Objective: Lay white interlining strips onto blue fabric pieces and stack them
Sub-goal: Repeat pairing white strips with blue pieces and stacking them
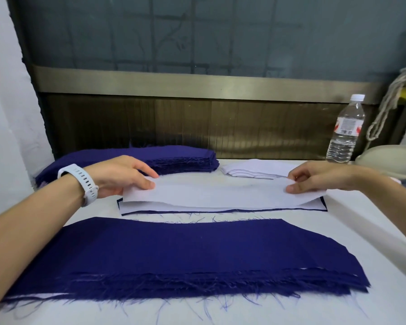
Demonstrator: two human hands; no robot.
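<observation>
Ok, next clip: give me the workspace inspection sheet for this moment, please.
surface: white table, loose blue threads on it.
job's things: white strip held over a blue piece already topped in white; near blue stack; far blue stack; white strip pile.
clutter: water bottle.
hands: left hand and right hand pinch the strip's ends.
cables: nothing seen; pale cord hangs at right.
surroundings: dark panelled wall, glass above.

Both hands hold one white interlining strip [220,195] by its ends, left hand [124,175] and right hand [314,177] pinching it just above a blue piece [223,211] already covered in white; big frayed blue stack [185,259] sits nearest; another blue stack [174,156], spare strips [251,171] and a water bottle [345,132] sit further back on the tabletop [373,221].
</observation>
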